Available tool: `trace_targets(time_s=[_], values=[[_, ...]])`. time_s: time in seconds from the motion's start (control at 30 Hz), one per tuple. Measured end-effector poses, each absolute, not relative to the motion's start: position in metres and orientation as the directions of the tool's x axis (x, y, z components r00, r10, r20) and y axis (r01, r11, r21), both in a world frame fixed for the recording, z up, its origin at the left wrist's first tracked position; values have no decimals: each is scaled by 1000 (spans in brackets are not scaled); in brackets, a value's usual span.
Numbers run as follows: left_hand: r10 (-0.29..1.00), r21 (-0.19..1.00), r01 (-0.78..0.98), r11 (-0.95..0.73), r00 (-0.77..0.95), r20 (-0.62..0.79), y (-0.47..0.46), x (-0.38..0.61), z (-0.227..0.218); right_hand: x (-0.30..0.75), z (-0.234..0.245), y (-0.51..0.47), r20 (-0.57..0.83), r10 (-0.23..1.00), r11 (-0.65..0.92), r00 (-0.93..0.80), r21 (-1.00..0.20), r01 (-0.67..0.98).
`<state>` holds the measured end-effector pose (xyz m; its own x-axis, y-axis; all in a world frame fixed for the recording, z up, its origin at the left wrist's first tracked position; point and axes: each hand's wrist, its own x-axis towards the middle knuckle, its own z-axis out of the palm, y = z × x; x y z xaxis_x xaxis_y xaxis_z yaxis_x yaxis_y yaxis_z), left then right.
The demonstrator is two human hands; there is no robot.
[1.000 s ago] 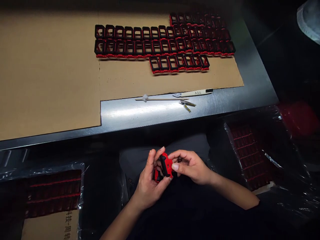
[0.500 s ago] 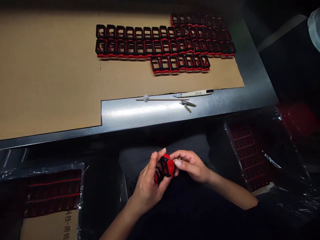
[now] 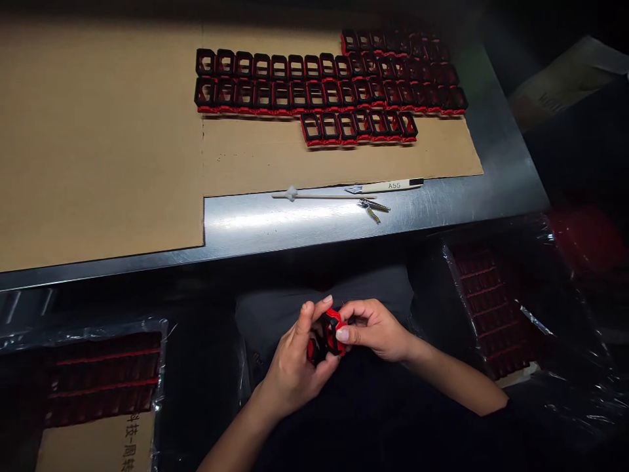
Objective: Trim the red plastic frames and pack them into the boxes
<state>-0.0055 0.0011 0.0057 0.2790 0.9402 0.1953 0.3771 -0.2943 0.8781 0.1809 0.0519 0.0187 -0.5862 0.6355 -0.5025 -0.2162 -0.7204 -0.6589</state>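
Above my lap, my left hand (image 3: 297, 357) is wrapped round a red and black plastic frame (image 3: 333, 330), its thumb below and fingers above. A second dark piece with some red shows deeper in that palm, mostly hidden by the fingers. My right hand (image 3: 376, 330) pinches the red right side of the frame between thumb and forefinger. Rows of similar red and black frames (image 3: 280, 95) stand on a cardboard sheet (image 3: 122, 164) on the table.
A craft knife (image 3: 393, 186), a stick with a white tuft (image 3: 319, 196) and small metal pieces (image 3: 373, 208) lie along the steel table edge (image 3: 246, 223). Plastic-lined boxes of similar parts sit at lower left (image 3: 103, 377) and right (image 3: 491, 308).
My right thumb and forefinger have closed in on the frame's red side, and the frame has turned slightly. The whole view has shifted a little. At upper right, a pale sheet shows more.
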Motion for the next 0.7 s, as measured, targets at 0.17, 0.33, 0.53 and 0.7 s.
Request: trace_targets(time_s=[0.17,0.33,0.53,0.7], values=[[924,872,340,-351,278,263,1,-6,4,188,0,56,-401,528,-788,-748,-560,-256],[890,867,253,-430,283,359,4,-5,5,188,-21,55,-327,429,-859,-842,-435,-269],[928,907,268,-325,273,253,2,-7,11,183,-36,42,-323,413,-894,-852,-325,-310],[980,952,285,-110,193,55,-3,-7,12,182,-35,40,-407,421,-898,-811,-315,-308]])
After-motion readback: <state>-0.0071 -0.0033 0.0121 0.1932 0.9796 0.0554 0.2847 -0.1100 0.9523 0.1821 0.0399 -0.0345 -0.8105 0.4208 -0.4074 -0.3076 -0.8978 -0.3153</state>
